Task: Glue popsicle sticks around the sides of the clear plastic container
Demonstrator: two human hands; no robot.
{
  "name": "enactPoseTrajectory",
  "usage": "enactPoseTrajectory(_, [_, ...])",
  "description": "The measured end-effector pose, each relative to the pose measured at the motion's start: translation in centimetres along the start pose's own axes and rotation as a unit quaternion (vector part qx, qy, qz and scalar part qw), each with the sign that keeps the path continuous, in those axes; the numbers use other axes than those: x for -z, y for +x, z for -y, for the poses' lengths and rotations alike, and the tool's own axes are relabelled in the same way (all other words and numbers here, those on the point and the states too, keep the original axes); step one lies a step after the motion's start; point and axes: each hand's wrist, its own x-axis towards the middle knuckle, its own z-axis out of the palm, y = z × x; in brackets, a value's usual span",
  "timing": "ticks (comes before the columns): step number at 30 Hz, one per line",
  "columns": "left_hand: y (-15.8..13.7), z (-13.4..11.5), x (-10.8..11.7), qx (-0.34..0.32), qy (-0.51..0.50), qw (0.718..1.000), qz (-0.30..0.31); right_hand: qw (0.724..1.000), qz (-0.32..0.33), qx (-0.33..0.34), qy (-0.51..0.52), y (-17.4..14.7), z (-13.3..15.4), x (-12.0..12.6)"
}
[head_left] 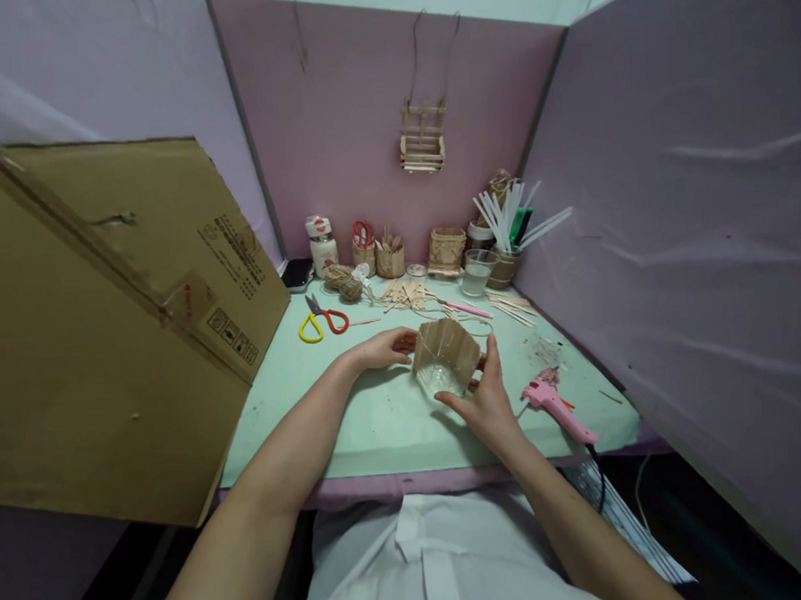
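Note:
A clear plastic cup lies tilted just above the front of the table, with flat wooden craft sticks standing side by side around part of its wall. My right hand grips it from the right, thumb along the near side and fingers partly hidden behind. At the cup's left edge, the bent fingers of my left hand hold it; some fingertips are out of sight. To the right of my right hand rests a pink hot glue gun, its nozzle pointing left.
Red-and-yellow-handled scissors, a twine ball, loose stick pieces and a pink pen lie beyond my hands. Glue sticks stand in a holder near a water cup. A large cardboard sheet leans at left.

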Motion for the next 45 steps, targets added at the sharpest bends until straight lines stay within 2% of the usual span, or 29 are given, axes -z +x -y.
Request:
enactPoseTrajectory(2, [-0.1, -0.3, -0.3, 0.014, -0.019, 1.000, -0.015, 0.998, 0.027, -0.025, 0.044, -0.2, 0.0, 0.2])
enactPoseTrajectory(5, [0.2, -0.5, -1.2, 0.035, -0.087, 0.993, -0.076, 0.994, 0.050, -0.046, 0.085, -0.5, 0.2, 0.3])
enactPoseTrajectory(8, [0.6, -0.4, -2.6, 0.040, -0.161, 0.977, -0.133, 0.993, 0.051, -0.048, 0.091, -0.9, 0.2, 0.0])
enactPoseTrajectory(13, [1.0, -0.3, -4.4, 0.023, -0.249, 0.950, -0.187, 0.995, 0.053, -0.033, 0.074, -1.0, -0.4, -0.7])
enactPoseTrajectory(18, [1.1, -0.1, -5.4, -0.006, -0.271, 0.937, -0.220, 0.996, 0.064, -0.020, 0.053, -0.6, -0.5, -1.0])
enactPoseTrajectory(22, [1.2, 0.0, -5.5, 0.004, -0.284, 0.934, -0.215, 0.997, 0.063, -0.008, 0.039, -0.6, -0.4, -1.0])
enactPoseTrajectory(25, [1.1, 0.0, -5.2, 0.011, -0.285, 0.932, -0.223, 0.997, 0.078, 0.013, 0.000, -0.7, 0.0, -0.2])
enactPoseTrajectory(28, [1.1, 0.1, -4.9, 0.014, -0.275, 0.930, -0.243, 0.991, 0.098, 0.050, -0.082, -0.3, 0.5, 2.5])
enactPoseTrajectory(30, [1.1, 0.0, -4.8, 0.022, -0.275, 0.928, -0.252, 0.982, 0.115, 0.058, -0.137, 1.0, 0.8, 5.4])
enactPoseTrajectory(33, [1.1, -0.4, -4.9, 0.029, -0.279, 0.926, -0.253, 0.963, 0.124, 0.024, -0.238, 4.8, 0.6, 10.4])
enactPoseTrajectory(35, [1.0, -0.6, -5.0, 0.030, -0.278, 0.926, -0.252, 0.926, 0.136, -0.033, -0.350, 8.3, -0.1, 13.3])
enactPoseTrajectory(37, [0.9, -0.7, -5.0, 0.030, -0.276, 0.927, -0.253, 0.909, 0.134, -0.062, -0.390, 11.8, -1.3, 15.2])
enactPoseTrajectory(41, [0.9, -0.7, -5.0, 0.030, -0.287, 0.923, -0.254, 0.885, 0.161, -0.103, -0.424, 16.9, -3.9, 15.8])
enactPoseTrajectory(45, [0.9, -0.6, -5.0, 0.032, -0.312, 0.913, -0.261, 0.873, 0.185, -0.136, -0.430, 18.9, -5.5, 14.4])
